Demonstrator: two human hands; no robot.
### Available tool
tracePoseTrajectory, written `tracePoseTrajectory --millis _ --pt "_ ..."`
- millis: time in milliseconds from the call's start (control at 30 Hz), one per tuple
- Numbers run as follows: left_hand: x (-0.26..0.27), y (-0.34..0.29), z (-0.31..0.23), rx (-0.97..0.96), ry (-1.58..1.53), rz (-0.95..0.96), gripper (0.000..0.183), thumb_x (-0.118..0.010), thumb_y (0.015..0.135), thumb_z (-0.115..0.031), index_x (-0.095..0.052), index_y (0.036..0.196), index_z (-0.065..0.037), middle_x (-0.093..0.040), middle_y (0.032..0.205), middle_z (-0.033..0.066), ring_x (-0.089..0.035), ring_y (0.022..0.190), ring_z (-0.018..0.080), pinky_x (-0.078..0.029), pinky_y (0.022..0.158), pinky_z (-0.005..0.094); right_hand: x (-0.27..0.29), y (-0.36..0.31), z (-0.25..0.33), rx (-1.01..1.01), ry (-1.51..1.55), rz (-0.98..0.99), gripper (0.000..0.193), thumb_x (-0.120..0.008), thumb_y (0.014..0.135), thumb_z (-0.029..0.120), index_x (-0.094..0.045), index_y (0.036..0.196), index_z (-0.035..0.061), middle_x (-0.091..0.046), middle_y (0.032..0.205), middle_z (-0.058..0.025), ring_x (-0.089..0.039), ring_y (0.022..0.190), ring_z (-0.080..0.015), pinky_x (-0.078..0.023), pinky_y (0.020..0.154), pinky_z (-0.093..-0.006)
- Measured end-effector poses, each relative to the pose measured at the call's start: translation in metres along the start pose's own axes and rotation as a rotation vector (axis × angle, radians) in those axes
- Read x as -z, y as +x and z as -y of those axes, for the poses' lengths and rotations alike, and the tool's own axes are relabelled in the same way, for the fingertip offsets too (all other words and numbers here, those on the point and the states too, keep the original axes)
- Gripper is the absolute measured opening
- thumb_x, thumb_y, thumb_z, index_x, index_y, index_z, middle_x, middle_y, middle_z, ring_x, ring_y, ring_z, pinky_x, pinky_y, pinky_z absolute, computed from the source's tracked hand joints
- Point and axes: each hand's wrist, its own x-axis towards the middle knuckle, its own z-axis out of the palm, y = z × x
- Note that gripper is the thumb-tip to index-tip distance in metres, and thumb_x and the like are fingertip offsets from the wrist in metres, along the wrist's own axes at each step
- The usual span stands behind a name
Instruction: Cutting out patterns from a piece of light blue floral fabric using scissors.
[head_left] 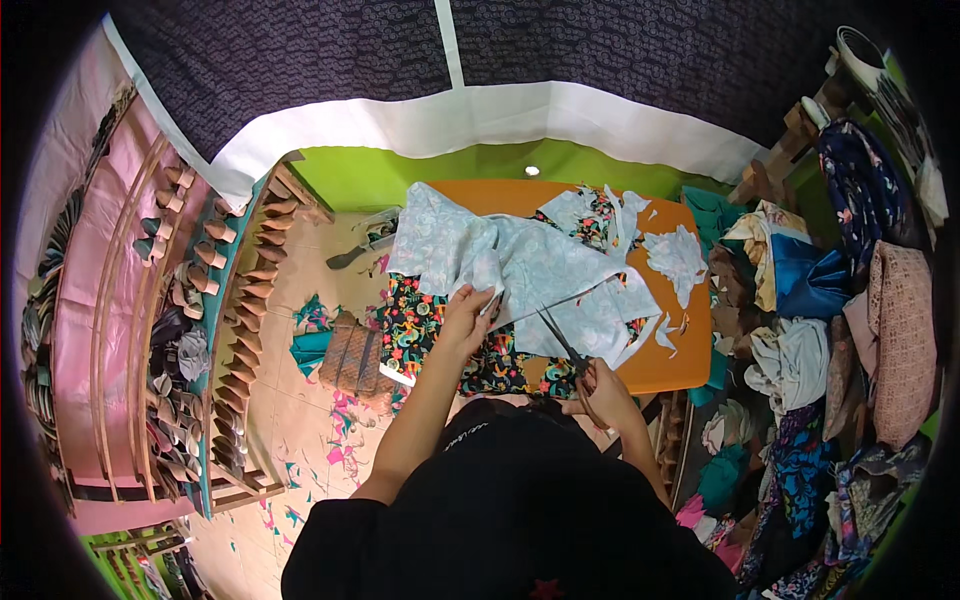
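Observation:
My left hand (467, 318) pinches a fold of pale blue patterned fabric (530, 250) that lies across an orange table (675, 360). My right hand (606, 396) grips a pair of dark scissors (570, 345). Their blades are parted and point up and left, at a slit edge of the pale fabric. Beneath hangs black cloth with a bright floral print (415, 318), draped over the table's near edge. Whether the two sides belong to one piece, I cannot tell.
Fabric scraps (677, 262) lie at the table's right. Wooden shoe forms (245, 340) line a rack on the left. Piled cloths (800, 360) fill the right side. A brown patterned bundle (352, 358) and coloured offcuts (342, 435) lie on the tiled floor.

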Motion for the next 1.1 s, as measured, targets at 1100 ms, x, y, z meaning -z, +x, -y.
tracePoseTrajectory --millis 1100 --pt "-0.062 -0.045 -0.005 -0.467 0.674 0.147 0.058 -0.067 0.062 0.008 -0.048 0.116 0.002 -0.050 0.114 0.0076 -0.048 0.086 0.0086 -0.042 0.077 0.0224 -0.011 0.008 -0.012 -0.074 0.900 0.587 0.101 -0.059 0.048 0.073 -0.041 0.114 -0.0009 -0.046 0.078 0.0014 -0.049 0.070 -0.0097 -0.045 0.063 -0.0234"
